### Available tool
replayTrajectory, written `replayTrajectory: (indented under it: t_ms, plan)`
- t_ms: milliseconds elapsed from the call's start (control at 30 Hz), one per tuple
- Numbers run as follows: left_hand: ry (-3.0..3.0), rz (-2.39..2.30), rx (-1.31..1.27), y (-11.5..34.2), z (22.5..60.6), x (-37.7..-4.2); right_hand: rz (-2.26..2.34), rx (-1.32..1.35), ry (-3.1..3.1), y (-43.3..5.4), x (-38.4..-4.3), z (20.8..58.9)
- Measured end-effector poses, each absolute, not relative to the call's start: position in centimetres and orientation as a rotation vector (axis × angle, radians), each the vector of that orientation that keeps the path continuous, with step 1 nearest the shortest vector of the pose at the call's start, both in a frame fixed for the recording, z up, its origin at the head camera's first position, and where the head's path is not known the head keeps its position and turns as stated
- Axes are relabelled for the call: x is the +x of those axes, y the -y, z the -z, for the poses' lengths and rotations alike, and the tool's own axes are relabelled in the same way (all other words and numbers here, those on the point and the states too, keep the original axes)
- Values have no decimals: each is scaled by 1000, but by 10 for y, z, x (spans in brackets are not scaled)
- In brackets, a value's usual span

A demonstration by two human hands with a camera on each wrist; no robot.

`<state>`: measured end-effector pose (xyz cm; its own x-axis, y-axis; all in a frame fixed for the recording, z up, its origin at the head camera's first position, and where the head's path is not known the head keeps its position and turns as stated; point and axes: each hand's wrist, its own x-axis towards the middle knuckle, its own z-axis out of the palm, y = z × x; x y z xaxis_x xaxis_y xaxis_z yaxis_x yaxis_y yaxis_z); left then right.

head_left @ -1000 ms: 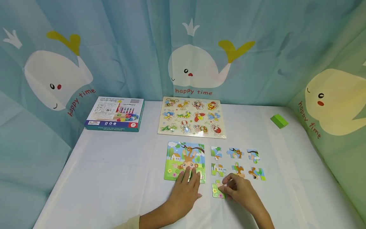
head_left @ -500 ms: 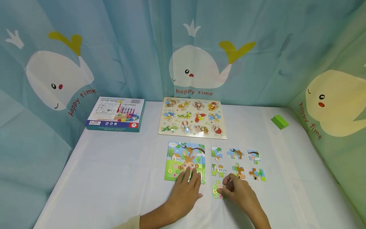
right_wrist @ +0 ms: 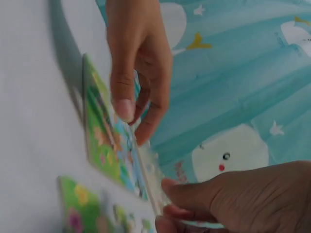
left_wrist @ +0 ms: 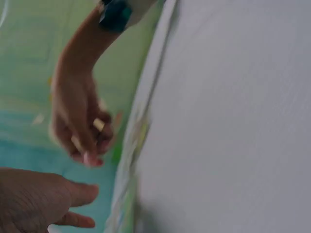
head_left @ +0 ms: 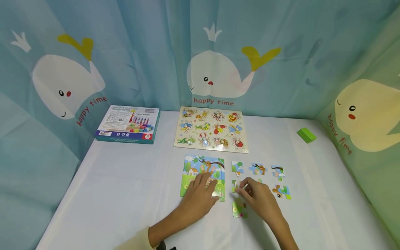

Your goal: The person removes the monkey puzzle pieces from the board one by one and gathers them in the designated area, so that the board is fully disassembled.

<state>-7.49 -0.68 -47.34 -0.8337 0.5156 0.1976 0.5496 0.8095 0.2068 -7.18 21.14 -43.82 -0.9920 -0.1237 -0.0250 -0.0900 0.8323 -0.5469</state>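
In the head view my left hand (head_left: 198, 194) hovers over the lower part of a square monkey jigsaw board (head_left: 188, 185), partly covering the picture. The right wrist view shows the left hand's (right_wrist: 138, 53) thumb and fingers loosely bent close over the board (right_wrist: 104, 131). My right hand (head_left: 260, 198) reaches over several loose jigsaw pieces, its fingertips beside the house piece (head_left: 234, 186) and nothing visible between them. A green flower piece (head_left: 239, 209) lies just below those fingertips. The right hand hides most of the middle monkey piece (head_left: 259, 181).
A peg puzzle board (head_left: 210, 146) with insects lies behind the jigsaw. A boxed bead set (head_left: 125, 125) sits back left, and a green block (head_left: 306, 135) back right. More loose pieces, such as a branch piece (head_left: 277, 171), lie to the right. Whale-print curtains surround the white table.
My right hand has left the flower piece and moved up toward the house piece. My left hand has slid up and left over the board, covering more of the monkey's face.
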Motion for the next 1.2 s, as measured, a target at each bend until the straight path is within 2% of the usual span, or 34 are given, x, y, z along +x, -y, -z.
replayTrajectory:
  t_ms: [200,333,600,1200]
  plan:
    - [2951,767,-854,48,460,-110,1061,-578,-2814,-189,-96,444]
    - [3041,917,-915,78,464,-130,1145,-706,-2662,-175,-108,460]
    - [3173,983,-944,107,476,-146,1088,-774,-2611,-159,-112,474]
    - [3093,1029,-1024,111,485,-147,867,-820,-2744,-149,-110,473]
